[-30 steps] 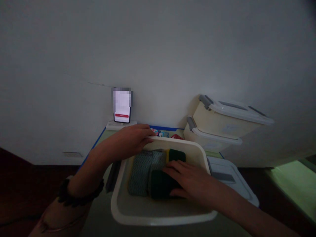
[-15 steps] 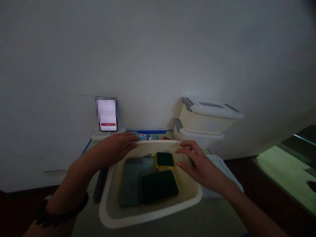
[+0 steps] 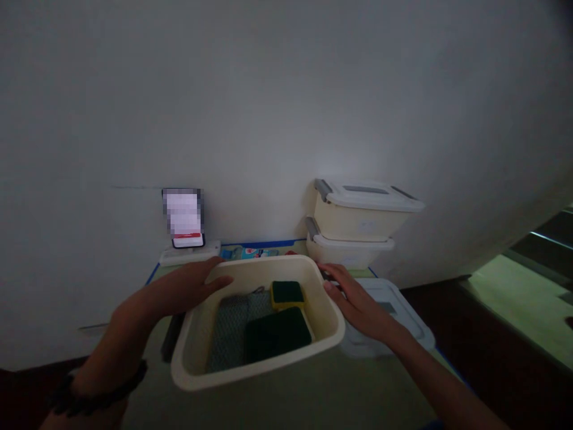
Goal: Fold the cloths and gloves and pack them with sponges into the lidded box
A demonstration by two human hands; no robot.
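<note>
A cream plastic storage box [image 3: 259, 369] without a lid stands on the table in front of me. Inside lie a grey mesh-covered cleaning pad [image 3: 226, 334], a large dark green scouring pad [image 3: 278, 337] and a small yellow sponge with a green top [image 3: 287, 294]. My left hand [image 3: 203, 282] grips the far left rim, thumb over the inner side and fingers outside, partly hidden. At the right rim, my right hand [image 3: 358, 307] has its thumb on the edge and its fingers along the outer wall.
A phone [image 3: 184, 218] leans upright by the wall on a white base. Two lidded boxes [image 3: 358, 221] are stacked at the back right. A loose white lid [image 3: 403, 310] lies right of the open box. Behind it sits a blue packet [image 3: 255, 253].
My right hand has moved from over the box's inside to its outer right wall. My left hand has slid left along the rim. The view has shifted slightly.
</note>
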